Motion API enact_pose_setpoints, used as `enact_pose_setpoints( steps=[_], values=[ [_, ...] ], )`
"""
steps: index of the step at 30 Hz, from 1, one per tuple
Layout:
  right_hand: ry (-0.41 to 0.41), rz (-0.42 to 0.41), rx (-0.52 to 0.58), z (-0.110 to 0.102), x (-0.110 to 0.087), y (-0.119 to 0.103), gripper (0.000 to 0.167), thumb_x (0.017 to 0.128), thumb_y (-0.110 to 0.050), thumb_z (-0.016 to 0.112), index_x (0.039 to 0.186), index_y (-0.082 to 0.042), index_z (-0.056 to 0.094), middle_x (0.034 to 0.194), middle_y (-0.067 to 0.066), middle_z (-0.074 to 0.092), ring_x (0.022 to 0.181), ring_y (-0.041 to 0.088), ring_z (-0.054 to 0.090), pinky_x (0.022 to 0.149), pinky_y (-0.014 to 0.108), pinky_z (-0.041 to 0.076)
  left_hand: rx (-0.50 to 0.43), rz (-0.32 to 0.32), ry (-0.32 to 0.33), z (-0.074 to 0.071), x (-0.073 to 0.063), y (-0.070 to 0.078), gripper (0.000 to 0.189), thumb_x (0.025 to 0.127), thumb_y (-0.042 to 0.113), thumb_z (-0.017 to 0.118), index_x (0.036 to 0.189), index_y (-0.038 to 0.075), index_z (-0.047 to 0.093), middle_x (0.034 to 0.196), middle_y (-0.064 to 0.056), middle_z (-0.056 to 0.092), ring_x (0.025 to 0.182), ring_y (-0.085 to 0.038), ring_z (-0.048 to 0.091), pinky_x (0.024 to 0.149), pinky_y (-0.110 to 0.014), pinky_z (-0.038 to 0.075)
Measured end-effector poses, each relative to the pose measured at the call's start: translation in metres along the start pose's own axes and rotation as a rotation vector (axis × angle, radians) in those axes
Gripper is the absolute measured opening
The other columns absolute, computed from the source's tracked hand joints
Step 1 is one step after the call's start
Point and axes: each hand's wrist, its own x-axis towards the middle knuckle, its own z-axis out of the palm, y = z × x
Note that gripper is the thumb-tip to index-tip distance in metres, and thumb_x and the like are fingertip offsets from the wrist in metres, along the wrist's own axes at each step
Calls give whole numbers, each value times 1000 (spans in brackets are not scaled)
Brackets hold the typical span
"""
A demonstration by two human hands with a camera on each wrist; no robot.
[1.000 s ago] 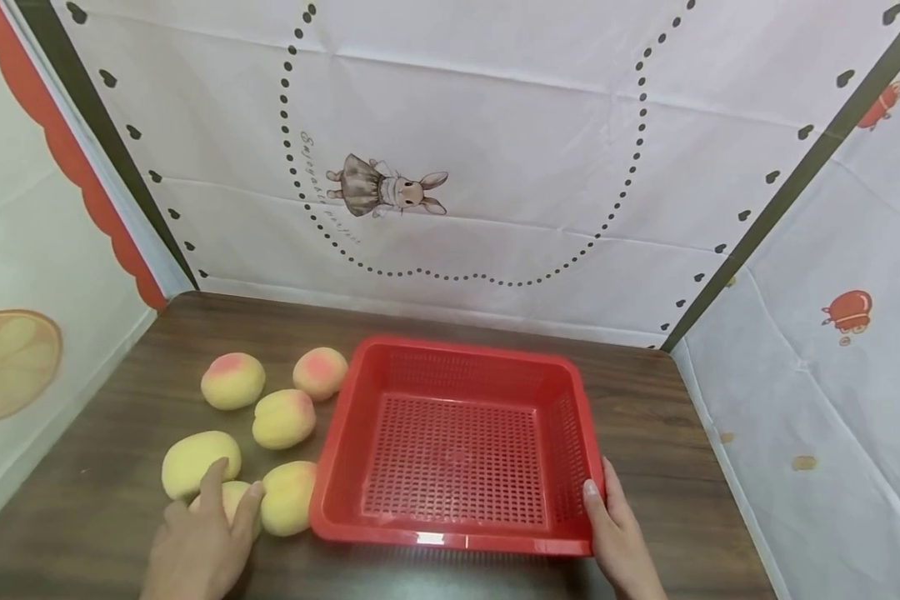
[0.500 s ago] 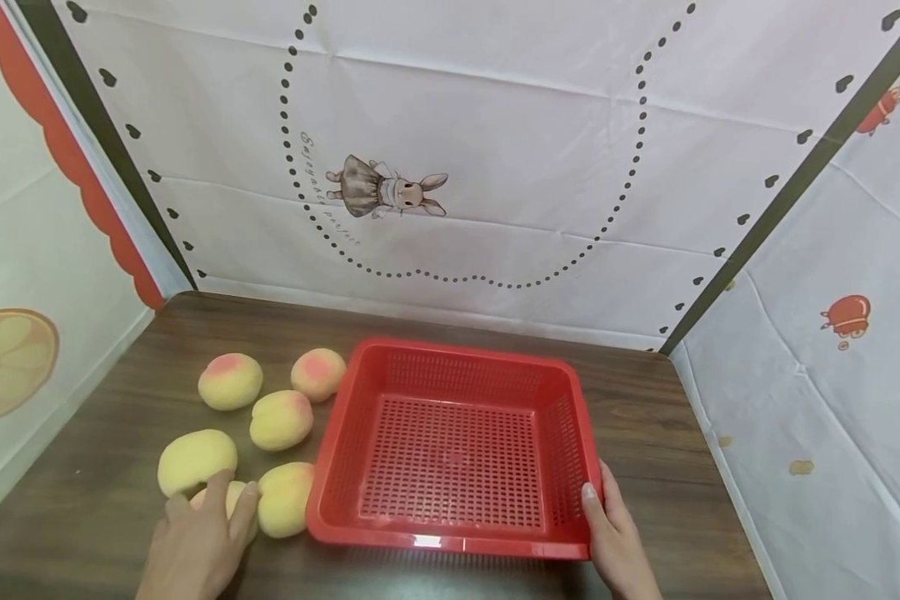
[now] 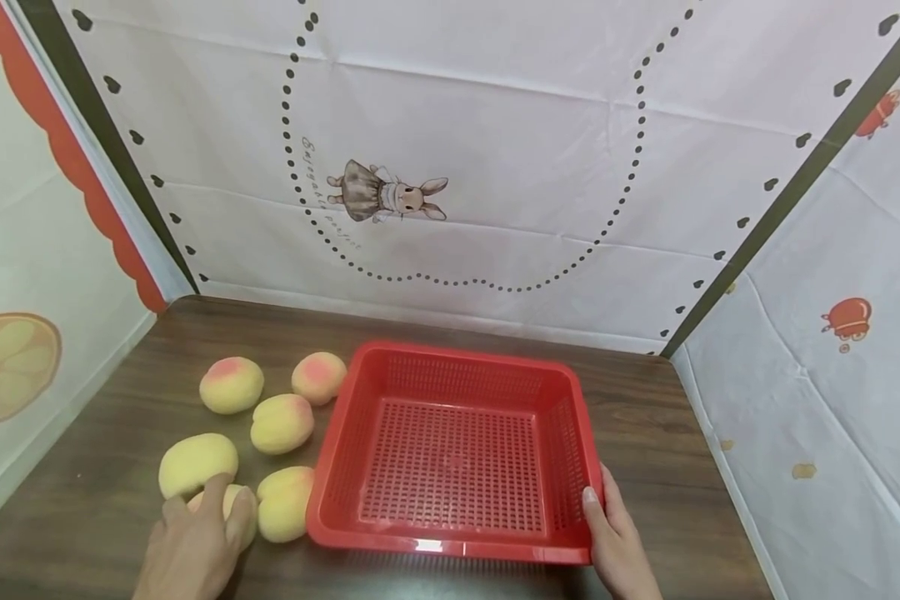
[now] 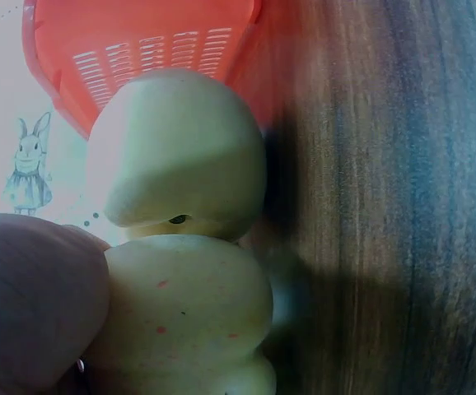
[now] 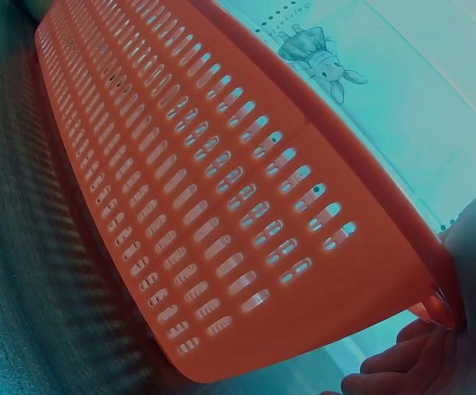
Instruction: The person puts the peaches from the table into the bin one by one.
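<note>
My left hand (image 3: 192,542) is at the near left, its thumb and fingers around a yellow peach (image 3: 234,505) that it partly hides. In the left wrist view the thumb (image 4: 36,300) lies against this peach (image 4: 184,304), with another peach (image 4: 180,148) right beyond it. On the head view's right, my right hand (image 3: 617,537) grips the near right corner of a red perforated plastic basket (image 3: 450,552), thumb over the rim. The right wrist view shows the slotted wall of the basket (image 5: 213,222) and fingers curled under its rim. Nothing lies in the basket.
Several more yellow-pink peaches lie left of the basket: a pale one (image 3: 198,463), one beside the basket (image 3: 285,503), and others (image 3: 231,385) farther back. The brown wooden table (image 3: 660,433) ends at white printed cloth walls (image 3: 510,150) behind and at both sides.
The left hand's fingers have closed in around the peach, which has shifted slightly. The right hand and basket hold nearly the same place.
</note>
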Motion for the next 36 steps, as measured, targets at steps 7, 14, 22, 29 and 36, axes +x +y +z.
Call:
enact_pose_setpoints(
  steps=[7, 14, 22, 29, 36],
  values=[
    [3, 15, -9, 0, 2, 2, 63, 114, -30, 36, 167, -8, 11, 158, 29, 42, 125, 32, 61, 90, 33, 55, 7, 7, 1, -4, -3, 2, 71, 110, 53, 17, 157, 1, 27, 129, -55, 32, 110, -70, 49, 81, -70, 47],
    [-2, 0, -42, -1, 0, 4, 62, 114, -29, 36, 166, -4, 12, 158, 31, 41, 130, 34, 58, 92, 33, 53, 44, -2, 8, -3, -5, 1, 70, 110, 55, 19, 151, 1, 36, 117, -54, 40, 94, -60, 57, 70, -62, 50],
    [12, -26, -36, -1, 1, 3, 61, 114, -27, 37, 165, -4, 14, 157, 30, 42, 130, 34, 58, 89, 26, 52, 48, 51, 58, -10, -5, 6, 65, 110, 53, 23, 151, 5, 36, 119, -53, 38, 95, -63, 57, 73, -66, 50],
    [21, -14, -68, -2, 3, 0, 62, 114, -29, 36, 166, -5, 13, 158, 29, 43, 132, 34, 57, 95, 35, 52, 56, 118, 124, -22, -12, 16, 63, 111, 52, 26, 151, 6, 40, 124, -51, 40, 100, -66, 57, 73, -68, 48],
    [12, -20, -34, -1, 0, 2, 60, 114, -27, 36, 166, -6, 14, 155, 29, 46, 125, 29, 61, 87, 26, 53, 68, 178, 206, -30, -18, 23, 54, 112, 45, 32, 145, 5, 46, 118, -51, 46, 95, -65, 57, 70, -67, 47]
  ],
)
